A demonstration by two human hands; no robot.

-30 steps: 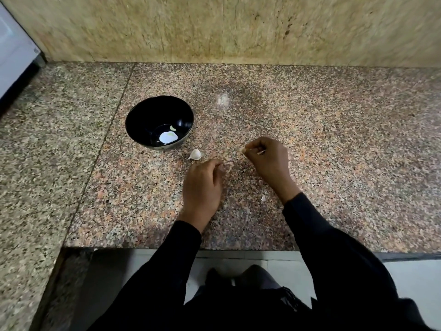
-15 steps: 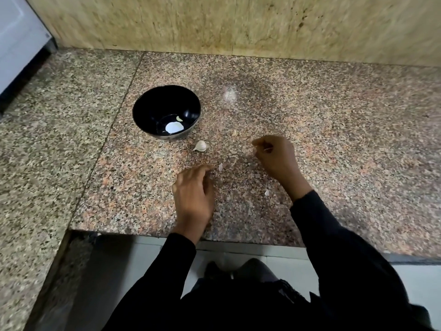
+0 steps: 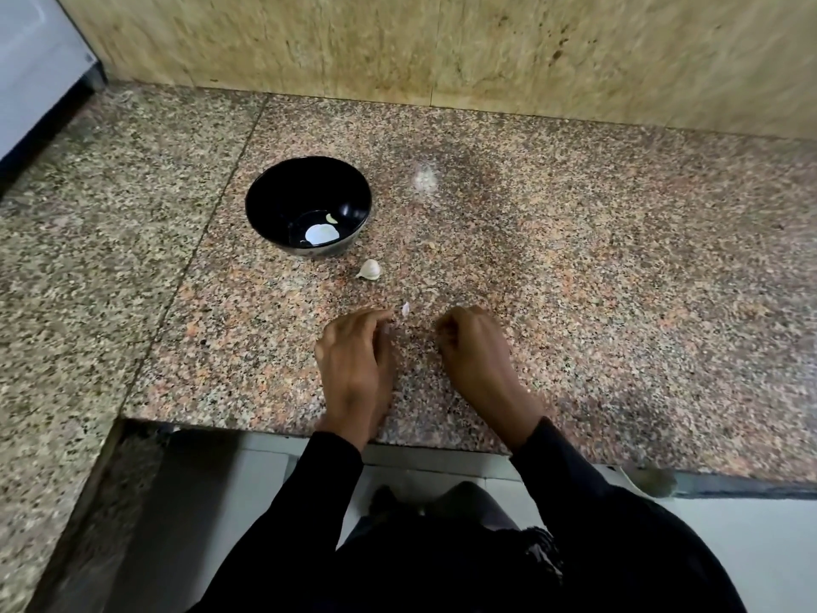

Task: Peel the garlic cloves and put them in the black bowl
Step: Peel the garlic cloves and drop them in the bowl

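Note:
The black bowl (image 3: 269, 201) stands on the granite counter, left of centre, with a small peeled garlic clove (image 3: 331, 219) and a white patch inside. One unpeeled garlic clove (image 3: 369, 270) lies just right of the bowl's front. My left hand (image 3: 353, 360) rests on the counter in front of it, fingers loosely bent and holding nothing. A scrap of garlic skin (image 3: 405, 308) lies just beyond its fingertips. My right hand (image 3: 475, 351) sits beside the left, its fingers curled tightly under. The clove it pinched a moment ago is hidden inside them.
A tiny pale scrap (image 3: 431, 246) lies right of the bowl. The counter's front edge (image 3: 398, 440) runs just under my wrists, with the floor below. A stone wall (image 3: 442, 59) closes the back. A white appliance (image 3: 31, 59) stands at the far left.
The strip of skin stretched between my hands has come off and lies on the counter. Both hands have drawn back toward the front edge, the left one letting go.

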